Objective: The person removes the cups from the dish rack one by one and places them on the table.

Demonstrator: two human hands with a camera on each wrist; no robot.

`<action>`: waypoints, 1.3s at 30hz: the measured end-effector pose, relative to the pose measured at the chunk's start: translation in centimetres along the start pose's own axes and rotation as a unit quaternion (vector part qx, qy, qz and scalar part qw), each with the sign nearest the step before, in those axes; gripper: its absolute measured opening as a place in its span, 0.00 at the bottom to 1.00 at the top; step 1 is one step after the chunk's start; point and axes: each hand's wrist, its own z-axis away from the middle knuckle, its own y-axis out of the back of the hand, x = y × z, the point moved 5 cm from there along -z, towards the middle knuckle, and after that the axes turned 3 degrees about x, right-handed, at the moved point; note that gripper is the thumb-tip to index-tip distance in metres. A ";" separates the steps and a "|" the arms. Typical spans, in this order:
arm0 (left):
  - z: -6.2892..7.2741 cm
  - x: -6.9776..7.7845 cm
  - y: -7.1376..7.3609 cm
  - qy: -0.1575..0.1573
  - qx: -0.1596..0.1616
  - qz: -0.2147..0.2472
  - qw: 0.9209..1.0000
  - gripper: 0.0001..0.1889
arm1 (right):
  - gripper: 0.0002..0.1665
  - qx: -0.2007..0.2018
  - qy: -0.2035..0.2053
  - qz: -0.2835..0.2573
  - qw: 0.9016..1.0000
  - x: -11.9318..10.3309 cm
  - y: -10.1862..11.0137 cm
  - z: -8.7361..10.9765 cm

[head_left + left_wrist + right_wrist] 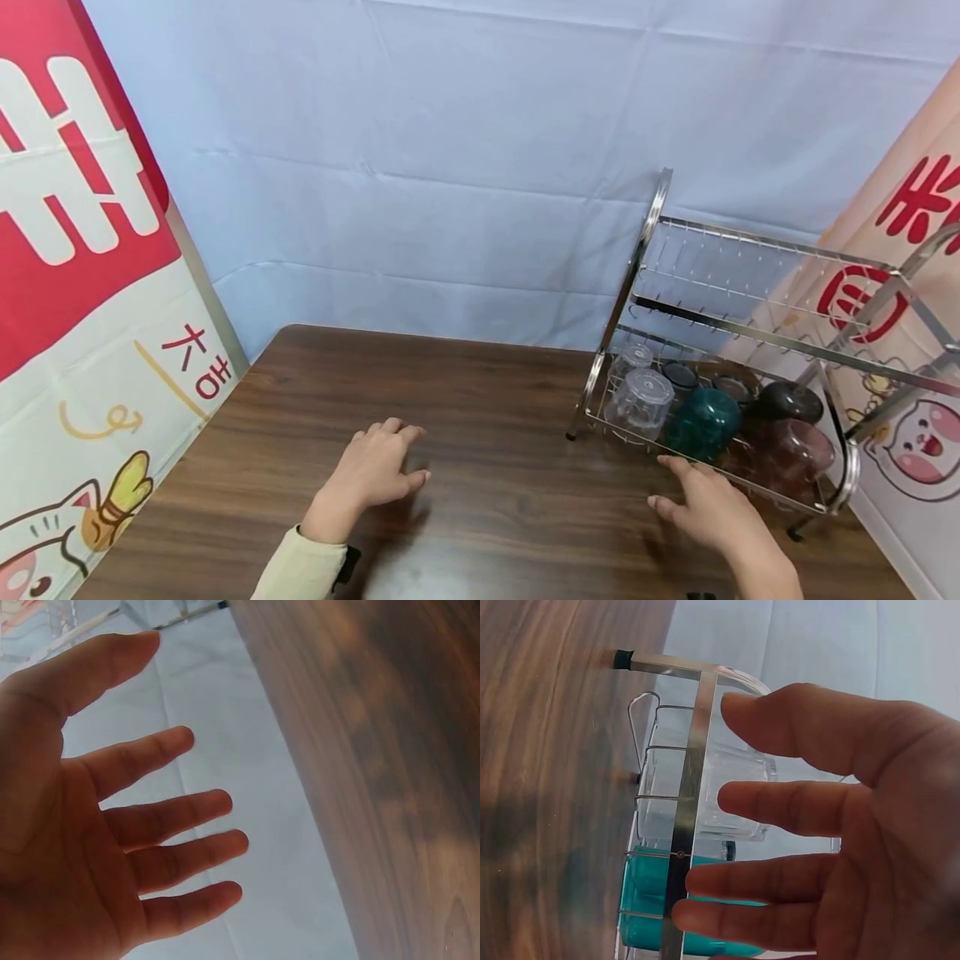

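Left hand [369, 468] and right hand [707, 504] empty, fingers spread; teal cup [703, 423] in metal rack [750, 331] likely light, stiff, slick: best gripped round its side wall.

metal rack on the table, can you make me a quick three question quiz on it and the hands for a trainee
1. In the head view, what colour is the upturned container just right of the front clear container?
a) orange
b) teal
c) yellow

2. True or false: the left hand holds nothing.

3. Which hand is nearer the metal rack?

Key:
1. b, teal
2. True; its fingers are spread, with nothing in them.
3. The right hand, at the rack's front edge in the head view.
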 end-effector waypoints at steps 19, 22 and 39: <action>-2.2 2.6 -0.8 -0.053 -0.010 0.008 0.998 0.26 | 0.39 0.020 0.053 0.017 0.998 -2.1 1.9 -1.4; -2.7 3.2 -1.1 -0.062 -0.013 0.013 0.998 0.26 | 0.40 0.022 0.063 0.019 0.998 -2.1 2.4 -1.7; -4.3 5.2 -2.2 -0.082 -0.028 -0.010 0.996 0.26 | 0.38 0.048 0.114 0.018 0.992 -3.0 4.2 -3.6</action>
